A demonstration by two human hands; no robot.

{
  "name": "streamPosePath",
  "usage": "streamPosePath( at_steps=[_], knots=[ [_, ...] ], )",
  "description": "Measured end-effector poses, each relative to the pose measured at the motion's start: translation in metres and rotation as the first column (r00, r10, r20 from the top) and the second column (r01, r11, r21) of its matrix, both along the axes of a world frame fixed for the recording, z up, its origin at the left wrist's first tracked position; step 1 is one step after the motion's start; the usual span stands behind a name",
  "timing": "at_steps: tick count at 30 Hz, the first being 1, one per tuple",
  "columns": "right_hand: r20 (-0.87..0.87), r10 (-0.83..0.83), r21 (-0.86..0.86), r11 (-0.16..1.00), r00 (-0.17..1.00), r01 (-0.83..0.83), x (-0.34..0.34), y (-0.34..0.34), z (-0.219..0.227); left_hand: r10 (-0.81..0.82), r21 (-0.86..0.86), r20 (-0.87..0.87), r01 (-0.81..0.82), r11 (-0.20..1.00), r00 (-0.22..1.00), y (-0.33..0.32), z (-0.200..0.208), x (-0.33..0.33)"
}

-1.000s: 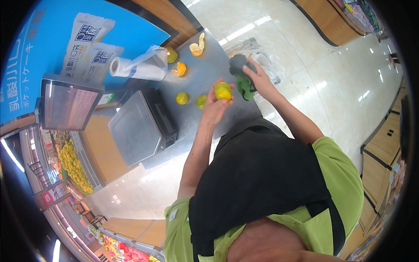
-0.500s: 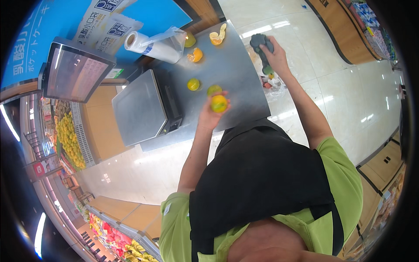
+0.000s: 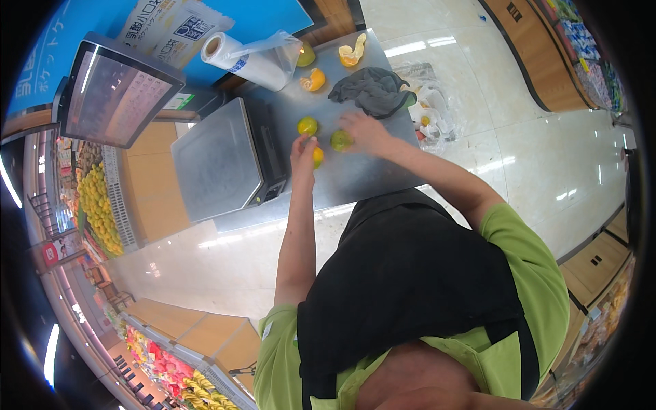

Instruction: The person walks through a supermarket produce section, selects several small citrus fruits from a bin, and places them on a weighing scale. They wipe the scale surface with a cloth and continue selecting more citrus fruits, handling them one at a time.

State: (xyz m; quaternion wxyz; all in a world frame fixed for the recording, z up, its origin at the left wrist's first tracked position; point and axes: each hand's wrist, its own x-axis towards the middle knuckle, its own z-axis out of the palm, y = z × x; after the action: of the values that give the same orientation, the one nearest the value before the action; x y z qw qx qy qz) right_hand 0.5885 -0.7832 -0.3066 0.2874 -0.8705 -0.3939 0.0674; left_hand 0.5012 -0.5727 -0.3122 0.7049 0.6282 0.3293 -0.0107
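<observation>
My left hand [image 3: 301, 154] is closed round an orange-yellow mandarin [image 3: 318, 157] over the metal counter. Just beyond its fingertips lies a yellow-green mandarin [image 3: 308, 126]. My right hand [image 3: 367, 134], blurred by motion, reaches in from the right with fingers apart at the side of a greener mandarin [image 3: 340, 141]. Whether those fingers touch it is hard to make out. A crumpled dark grey cloth [image 3: 372, 92] lies beyond my right hand. Farther back are a partly peeled mandarin [image 3: 313, 80] and a piece of mandarin peel [image 3: 352, 50].
Left of the mandarins sits a scale with a flat metal plate [image 3: 217, 160], beside a tilted screen [image 3: 117, 92]. A roll of clear plastic bags [image 3: 256, 70] and a round green fruit [image 3: 306, 56] stand at the back. Past the counter's right edge is a clear bag of scraps [image 3: 432, 113].
The dark cloth has gone from my right hand onto the counter. My right hand has swung left to the greener mandarin. My left hand has moved left with its mandarin.
</observation>
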Motion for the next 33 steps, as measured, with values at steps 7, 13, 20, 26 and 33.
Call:
streamPosePath(
  at_steps=[7, 13, 20, 26, 33],
  knots=[
    [-0.162, -0.072, 0.115, 0.989, 0.984, 0.091, -0.026, 0.013, -0.038, -0.283, 0.913, -0.121, 0.219, 0.346, 0.951, 0.013, -0.018, 0.046],
    [-0.952, 0.146, 0.242, 0.897, 0.269, 0.371, -0.032, -0.018, -0.03, -0.186, 0.751, -0.368, 0.41, 0.518, 0.911, 0.008, -0.011, 0.052],
    [-0.855, 0.463, 0.327, 0.831, -0.233, 0.45, -0.057, 0.038, 0.035, 0.107, -0.629, 0.315, 0.123, 0.768, 0.943, 0.026, 0.013, -0.113],
    [-0.72, 0.655, 0.585, 0.751, -0.23, 0.305, -0.132, 0.164, 0.096, 0.399, -0.837, 0.369, 0.114, 0.535, 0.839, 0.066, 0.023, -0.285],
    [-0.612, 0.565, 0.354, 0.821, -0.553, 0.447, -0.269, 0.384, 0.111, 0.599, -0.784, 0.435, -0.045, 0.62, 0.672, 0.219, 0.04, -0.439]
  ],
)
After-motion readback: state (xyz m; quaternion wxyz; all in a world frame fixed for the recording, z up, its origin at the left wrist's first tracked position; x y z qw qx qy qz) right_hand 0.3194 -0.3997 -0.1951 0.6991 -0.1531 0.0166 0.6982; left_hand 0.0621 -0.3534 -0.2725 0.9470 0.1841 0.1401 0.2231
